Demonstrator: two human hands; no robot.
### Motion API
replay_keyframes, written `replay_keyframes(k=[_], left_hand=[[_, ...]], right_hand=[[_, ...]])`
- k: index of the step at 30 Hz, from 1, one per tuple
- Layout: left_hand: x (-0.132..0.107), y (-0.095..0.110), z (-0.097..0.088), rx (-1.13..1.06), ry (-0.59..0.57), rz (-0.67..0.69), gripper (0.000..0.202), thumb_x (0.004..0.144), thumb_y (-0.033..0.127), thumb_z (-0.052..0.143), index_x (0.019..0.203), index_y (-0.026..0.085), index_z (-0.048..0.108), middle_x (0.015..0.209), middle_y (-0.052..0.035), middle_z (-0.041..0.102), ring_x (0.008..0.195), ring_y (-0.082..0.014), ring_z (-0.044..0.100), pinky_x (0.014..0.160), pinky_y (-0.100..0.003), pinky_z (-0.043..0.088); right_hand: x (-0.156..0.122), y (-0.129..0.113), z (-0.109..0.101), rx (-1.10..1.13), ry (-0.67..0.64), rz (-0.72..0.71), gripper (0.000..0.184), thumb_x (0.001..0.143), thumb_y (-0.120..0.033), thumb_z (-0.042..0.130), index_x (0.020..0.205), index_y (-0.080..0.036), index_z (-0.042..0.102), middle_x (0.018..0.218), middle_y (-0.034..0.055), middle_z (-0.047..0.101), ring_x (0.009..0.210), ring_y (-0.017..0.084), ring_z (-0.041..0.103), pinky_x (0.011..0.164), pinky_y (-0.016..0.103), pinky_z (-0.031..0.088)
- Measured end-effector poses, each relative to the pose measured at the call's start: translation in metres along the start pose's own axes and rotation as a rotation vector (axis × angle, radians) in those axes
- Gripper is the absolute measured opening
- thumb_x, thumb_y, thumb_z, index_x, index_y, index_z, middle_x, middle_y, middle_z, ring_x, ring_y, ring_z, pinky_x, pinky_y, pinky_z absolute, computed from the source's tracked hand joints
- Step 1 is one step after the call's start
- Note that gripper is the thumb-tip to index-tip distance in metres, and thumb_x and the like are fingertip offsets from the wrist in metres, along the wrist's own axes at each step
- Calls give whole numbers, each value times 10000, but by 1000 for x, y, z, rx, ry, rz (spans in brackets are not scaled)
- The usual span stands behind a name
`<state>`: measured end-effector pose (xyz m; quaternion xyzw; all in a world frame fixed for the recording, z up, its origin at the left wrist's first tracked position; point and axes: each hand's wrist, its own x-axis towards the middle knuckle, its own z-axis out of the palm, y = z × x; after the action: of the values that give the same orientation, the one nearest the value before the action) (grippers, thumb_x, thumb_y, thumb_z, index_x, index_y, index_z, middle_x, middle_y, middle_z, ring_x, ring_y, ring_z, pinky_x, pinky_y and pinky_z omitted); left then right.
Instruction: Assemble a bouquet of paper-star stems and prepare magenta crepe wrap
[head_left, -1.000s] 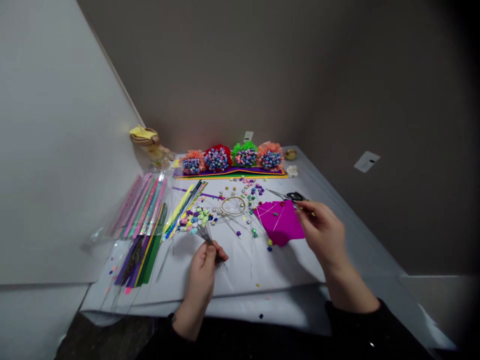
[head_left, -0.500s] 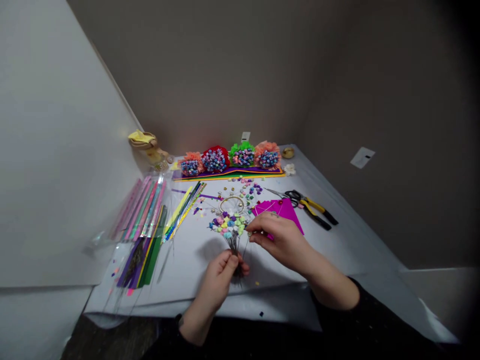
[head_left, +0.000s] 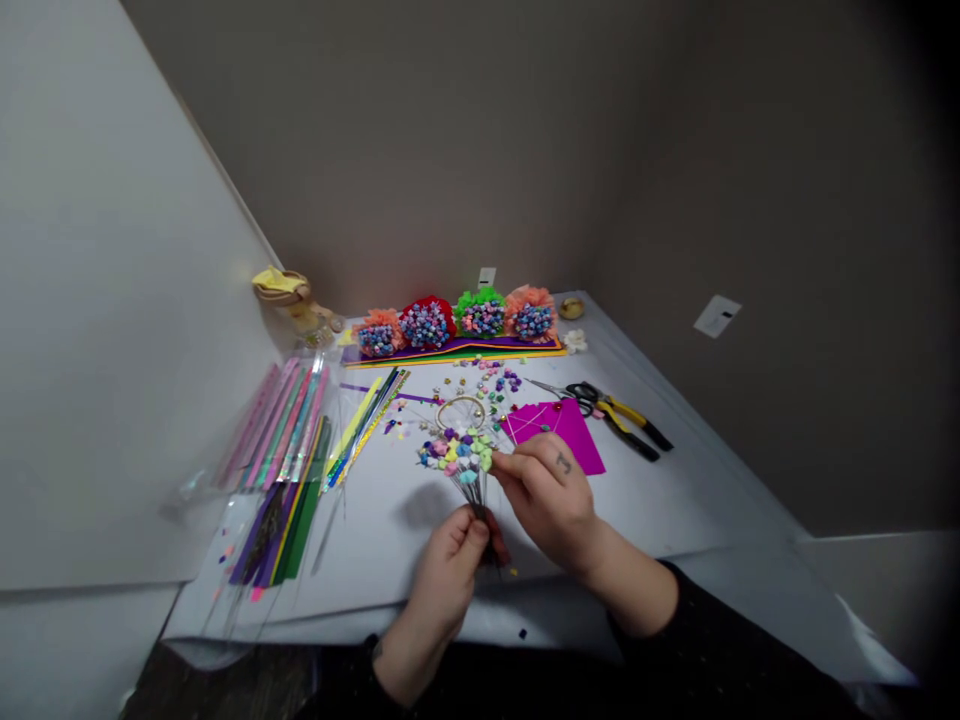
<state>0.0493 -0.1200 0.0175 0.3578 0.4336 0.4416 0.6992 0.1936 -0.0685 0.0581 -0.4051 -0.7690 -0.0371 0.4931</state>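
Observation:
My left hand (head_left: 448,572) is shut around a bundle of thin wire stems (head_left: 474,490), low at the table's near side. The stems fan upward into a dense bunch of pastel paper stars (head_left: 456,453). My right hand (head_left: 546,497) reaches in from the right, its thumb and fingertips pressed against the bunch's right side. Its fingers hide the lower right of the bunch. A thin wire ring (head_left: 460,412) lies just beyond the stars, and a magenta paper sheet (head_left: 564,438) lies beyond my right hand.
Scissors (head_left: 585,393) and yellow-handled pliers (head_left: 631,428) lie to the right. Loose stars (head_left: 487,385) are scattered at the back. Coloured strips in clear sleeves (head_left: 283,430) lie to the left. Several paper-wrapped star bouquets (head_left: 457,325) stand along the back, against the wall.
My right hand has moved from beside the magenta sheet to the star bunch. The bunch and my left hand have shifted right, and the scissors and pliers now show.

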Motion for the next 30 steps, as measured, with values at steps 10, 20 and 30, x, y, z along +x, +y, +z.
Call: replay_keyframes(k=[10,20,30], left_hand=[[2,-6,-4,88,16,70,316,836,463,542,728,166,541,645,-2,565,622,-126,512,631,-242,403],[8,3,-47,372,290,290,307,829,473,543,774,176,592,669,-29,621,677,-168,563,694,-275,423],[11,-12,-55,202,355,323,321,809,484,571,755,167,575,651,-10,593,647,-140,550,663,-256,437]], right_hand=[[-3,-11,0,5,93,69,385,804,-120,605,1162,-219,500,882,61,608,819,196,573,720,342,494],[-21,59,-30,-147,-128,455,104,853,-237,515,867,-198,610,835,57,612,819,206,569,786,361,453],[-18,70,2,-168,-705,503,193,832,-147,486,836,-167,678,856,82,623,870,204,561,788,307,420]])
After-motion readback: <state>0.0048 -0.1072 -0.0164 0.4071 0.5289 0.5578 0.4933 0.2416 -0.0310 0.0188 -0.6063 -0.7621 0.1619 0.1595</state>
